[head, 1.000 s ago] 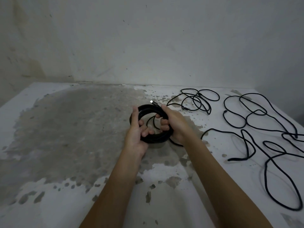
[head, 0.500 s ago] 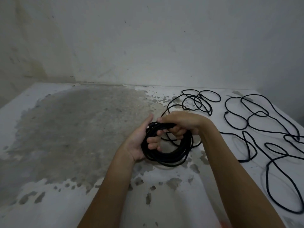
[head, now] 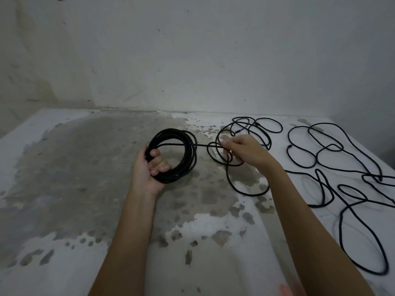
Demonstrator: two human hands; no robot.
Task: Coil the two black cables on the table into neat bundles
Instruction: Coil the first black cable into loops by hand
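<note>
Left hand (head: 152,167) has its fingers curled through the coiled bundle (head: 189,146) and grips the lower-left part of the ring, holding it up over the middle of the desk (head: 74,178). Right hand (head: 243,151) is pinching the free strand (head: 203,145) that comes straight out of the coil, and it looks fairly taut. The rest of that tail (head: 245,192) lies in loose loops on the desk under and behind the right hand, reaching toward the far edge. The second cable (head: 376,177) sprawls uncoiled along the right edge, with neither hand on it.

Tips for this step, imo: bring the strand round to the left hand in a loop the same size as the ring. Let it roll a bit between the fingertips so the twist works out instead of kinking. There's a small loop right by the right hand's fingers that looks like it could cinch into a knot if yanked, so I'd shake that out first. The left hand only needs to lift a finger or two to take the new turn, otherwise the stack may spring apart.
</note>
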